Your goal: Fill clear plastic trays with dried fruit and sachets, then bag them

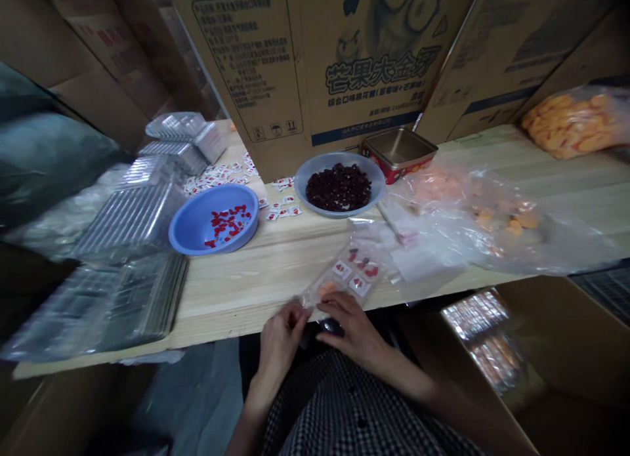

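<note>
A clear plastic tray (369, 252) lies at the table's front edge, holding small red and dark pieces, white printed sachets and an orange piece (327, 288). My left hand (281, 334) is closed in a pinch at the tray's near left corner. Over the near end is my right hand (353, 328), its fingertips resting by the orange piece and its thumb held apart from them. A dark, shiny rounded thing (331, 325) shows between that thumb and the fingers; I cannot make out what it is.
A blue bowl (184, 228) contains red pieces; a paler bowl (301, 192) contains dark red ones. Scattered sachets (216, 177), a red tin (388, 170) and an orange-filled plastic bag (443, 226) lie behind. Stacked clear trays (132, 220) stand left; cardboard boxes (315, 69) block the back.
</note>
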{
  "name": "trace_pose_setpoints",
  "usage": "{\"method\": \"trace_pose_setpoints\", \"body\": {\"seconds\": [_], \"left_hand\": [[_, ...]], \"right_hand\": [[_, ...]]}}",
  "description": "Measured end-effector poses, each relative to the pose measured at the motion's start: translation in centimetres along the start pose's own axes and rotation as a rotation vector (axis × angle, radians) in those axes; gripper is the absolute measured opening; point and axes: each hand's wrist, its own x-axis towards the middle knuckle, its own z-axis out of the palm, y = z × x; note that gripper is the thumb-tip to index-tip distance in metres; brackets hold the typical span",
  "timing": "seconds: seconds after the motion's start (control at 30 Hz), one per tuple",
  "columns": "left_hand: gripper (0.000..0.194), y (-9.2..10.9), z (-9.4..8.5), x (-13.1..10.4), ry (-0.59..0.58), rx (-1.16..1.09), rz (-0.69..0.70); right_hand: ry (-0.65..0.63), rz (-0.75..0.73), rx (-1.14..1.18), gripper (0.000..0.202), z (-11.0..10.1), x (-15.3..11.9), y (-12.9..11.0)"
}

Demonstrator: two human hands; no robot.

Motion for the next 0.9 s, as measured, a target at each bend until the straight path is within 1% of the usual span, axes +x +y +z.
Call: {"method": "trace_pose_setpoints", "body": {"seconds": [0.03,0.07,0.1,0.17,0.2,0.23,0.3,0.37,0.47,0.57,0.63,0.7,0.73,0.8,0.83,0.9], "left_hand": [[0.023,-0.3,-0.7,0.0,0.002,0.028,0.058],[0.026,-0.5,-1.1,0.0,-0.001,0.046,0.136],[0.036,-0.6,-1.3,0.0,-0.018,0.067,0.226],[0.067,-0.8,-1.2,0.2,-0.087,0.150,0.385],[0.076,-0.8,-0.8,0.3,-0.128,0.205,0.437],[0.079,-0.7,-0.5,0.4,-0.156,0.253,0.468],[0.073,-0.5,0.2,0.4,-0.150,0.289,0.498],[0.064,0.0,0.5,0.6,-0.095,0.234,0.540],[0.048,1.6,-0.3,1.3,-0.025,0.071,0.669],[0.039,4.7,-2.2,2.4,-0.036,-0.065,0.808],[0.035,7.4,-3.2,3.1,-0.060,-0.117,0.899],[0.032,10.5,-3.4,3.8,-0.070,-0.149,0.988],[0.031,12.1,-3.1,4.0,-0.064,-0.158,1.027],[0.029,15.6,-1.5,4.3,-0.039,-0.164,1.095],[0.028,17.3,-0.3,4.2,-0.032,-0.172,1.131],[0.027,20.7,2.3,3.8,-0.063,-0.215,1.208]], "right_hand": [[-0.024,-0.042,-0.083,0.071,-0.2,-0.7,0.7],[-0.049,-0.081,-0.168,0.083,-0.3,-1.3,1.6],[-0.071,-0.120,-0.242,0.086,-0.3,-1.8,2.4],[-0.073,-0.192,-0.341,0.073,0.1,-2.5,4.0],[-0.049,-0.225,-0.361,0.066,0.3,-2.6,4.6],[-0.017,-0.254,-0.364,0.060,0.4,-2.6,4.9],[0.051,-0.275,-0.326,0.053,0.0,-2.3,4.7],[0.107,-0.264,-0.242,0.047,-1.1,-1.7,3.5],[0.138,-0.244,-0.091,0.041,-3.8,-0.8,0.8],[0.152,-0.209,-0.001,0.042,-7.1,-0.5,-1.7],[0.163,-0.163,0.023,0.041,-9.6,-0.7,-3.0],[0.161,-0.107,0.000,0.039,-12.3,-1.4,-4.2],[0.170,-0.073,-0.037,0.038,-13.8,-1.9,-4.9],[0.211,-0.001,-0.150,0.038,-16.7,-3.3,-6.3],[0.238,0.040,-0.222,0.037,-18.0,-4.3,-7.0],[0.286,0.145,-0.369,0.031,-20.7,-6.7,-8.1]]}}
